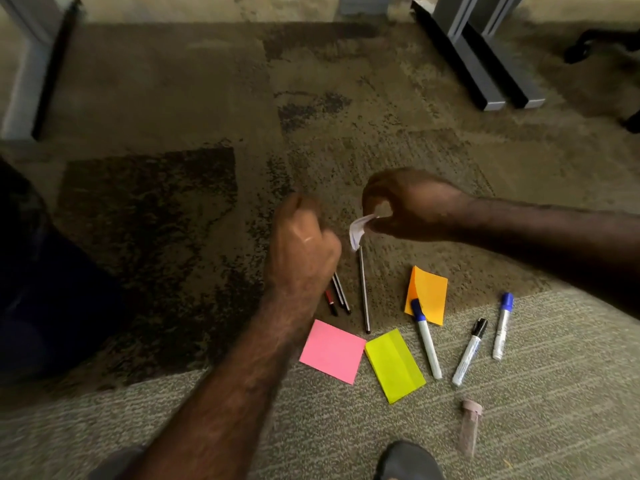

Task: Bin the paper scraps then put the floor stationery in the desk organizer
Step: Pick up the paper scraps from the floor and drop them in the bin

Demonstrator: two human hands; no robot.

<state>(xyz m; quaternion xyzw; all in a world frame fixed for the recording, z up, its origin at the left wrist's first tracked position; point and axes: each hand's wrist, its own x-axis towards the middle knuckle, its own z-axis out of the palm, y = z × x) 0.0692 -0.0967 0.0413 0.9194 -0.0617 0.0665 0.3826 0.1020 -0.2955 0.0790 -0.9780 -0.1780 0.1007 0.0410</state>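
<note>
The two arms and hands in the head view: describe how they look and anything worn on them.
Both forearms are bare as far as the frame shows, with visible hair. The left hand shows a thin bright line on one finger, possibly a ring; it is too blurred to confirm. The right hand wears nothing visible.

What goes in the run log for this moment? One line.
phase: binning scraps | right hand: pinching paper scrap | left hand: fisted | markers: on carpet

Pink pad, yellow pad, orange pad; white scrap; mottled brown-grey carpet; 2 markers, perhaps blue-capped.

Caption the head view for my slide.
Right hand pinches a paper scrap above pens, sticky notes and markers on carpet.
</note>
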